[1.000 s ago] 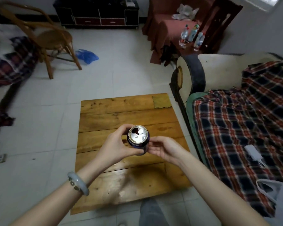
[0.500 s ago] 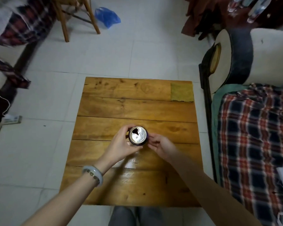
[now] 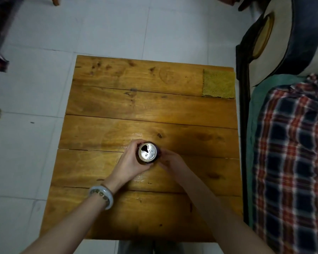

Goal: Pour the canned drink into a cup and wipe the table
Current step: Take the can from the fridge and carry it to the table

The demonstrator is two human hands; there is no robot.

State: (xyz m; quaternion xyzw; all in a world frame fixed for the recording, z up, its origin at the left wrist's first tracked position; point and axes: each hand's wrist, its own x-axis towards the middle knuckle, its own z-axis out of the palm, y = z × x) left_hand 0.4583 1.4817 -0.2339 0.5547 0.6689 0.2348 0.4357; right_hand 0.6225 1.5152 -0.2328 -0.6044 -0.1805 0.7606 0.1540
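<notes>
From the can (image 3: 147, 152), open tabletop (image 3: 136, 110) runs nine through twelve o'clock; a cloth (image 3: 218, 83) lies at one, and the sofa (image 3: 305, 37) edges three.

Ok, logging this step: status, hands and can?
Left hand grips can, right hand holds its other side. Can open, upright over table. No cup in view; cloth on far right corner.

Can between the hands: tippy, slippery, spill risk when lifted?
The can is open on top, so tilting would probably spill it. Metal wall likely stiff but smooth; the left hand wraps it, the right hand holds its side. Knocked over, it would probably roll.
</notes>
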